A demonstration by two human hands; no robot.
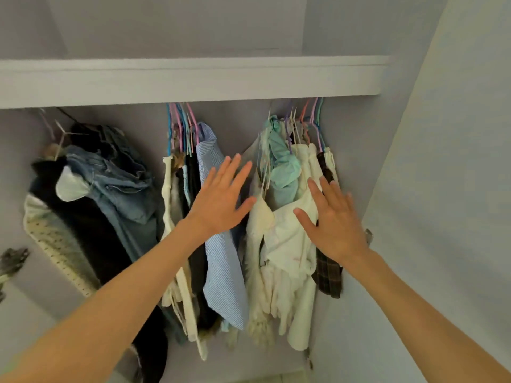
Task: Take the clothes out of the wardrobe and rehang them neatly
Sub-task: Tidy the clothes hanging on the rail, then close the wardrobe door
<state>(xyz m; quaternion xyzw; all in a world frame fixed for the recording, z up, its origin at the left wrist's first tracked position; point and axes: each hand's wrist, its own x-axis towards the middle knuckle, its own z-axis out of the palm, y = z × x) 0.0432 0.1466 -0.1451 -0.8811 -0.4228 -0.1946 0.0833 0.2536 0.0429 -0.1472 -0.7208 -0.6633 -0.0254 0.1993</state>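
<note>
Both hands are spreading flat, gripping nothing — the left hand is hovering before the striped shirt, the right hand nearer the cream garments, hanging lengthwise just below its fingertips.

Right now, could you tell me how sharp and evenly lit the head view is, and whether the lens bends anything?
Head view: light soft and even, no glare; wide-angle lens bows the shelf and splays the arms; left hand and right hand slightly soft; dark clothes at the left edge blurrier; striped shirt fairly clear.
</note>
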